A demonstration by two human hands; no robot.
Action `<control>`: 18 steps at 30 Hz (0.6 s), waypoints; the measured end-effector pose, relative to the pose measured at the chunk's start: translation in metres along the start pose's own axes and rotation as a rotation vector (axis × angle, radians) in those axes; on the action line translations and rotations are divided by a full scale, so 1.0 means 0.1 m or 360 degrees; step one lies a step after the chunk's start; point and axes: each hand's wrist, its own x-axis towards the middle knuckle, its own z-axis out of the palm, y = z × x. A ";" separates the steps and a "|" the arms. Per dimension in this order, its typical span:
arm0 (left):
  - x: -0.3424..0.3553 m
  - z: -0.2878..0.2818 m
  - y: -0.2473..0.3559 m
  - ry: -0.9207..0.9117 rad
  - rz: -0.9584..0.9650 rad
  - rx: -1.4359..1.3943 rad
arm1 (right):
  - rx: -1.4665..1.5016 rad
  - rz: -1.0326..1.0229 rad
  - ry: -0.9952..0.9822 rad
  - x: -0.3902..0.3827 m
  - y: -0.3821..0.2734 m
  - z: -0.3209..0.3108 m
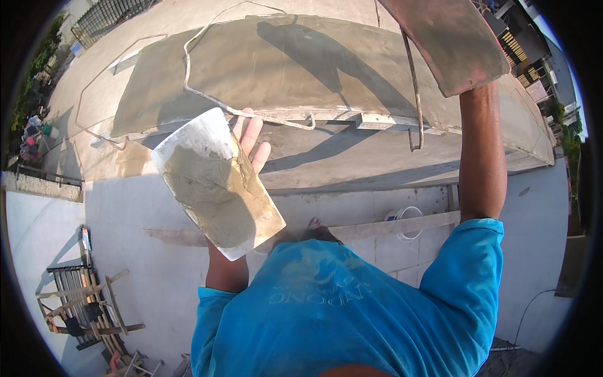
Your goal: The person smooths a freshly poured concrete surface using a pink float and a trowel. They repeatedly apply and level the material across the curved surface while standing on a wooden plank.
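Left grip [252, 134] shows fingers a little apart past the one-o'clock side of the board [198, 135], though whether it clamps the underside I cannot tell; the board lies at seven o'clock from those fingers, long axis eleven to five, with mortar [210, 185] on its face. At two o'clock from that mortar, well apart, is the float [452, 44], also slanting eleven to five, the right arm [482, 151] nearest it and the right grip hidden behind, its state unknown. Beyond, between twelve and one from the board, spreads the damp patch [232, 69].
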 end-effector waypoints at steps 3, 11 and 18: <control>-0.18 0.07 0.06 0.0219 0.0030 0.0024 | -0.0091 0.0030 0.0268 -0.22 0.11 -0.72; -0.31 -0.58 0.50 -0.0253 -0.0525 -0.0313 | -0.0356 0.0236 0.0855 -0.86 0.56 -2.03; -0.43 -0.89 0.37 -0.0412 -0.0025 0.0184 | -0.0062 0.0103 0.0766 -0.94 0.12 -1.77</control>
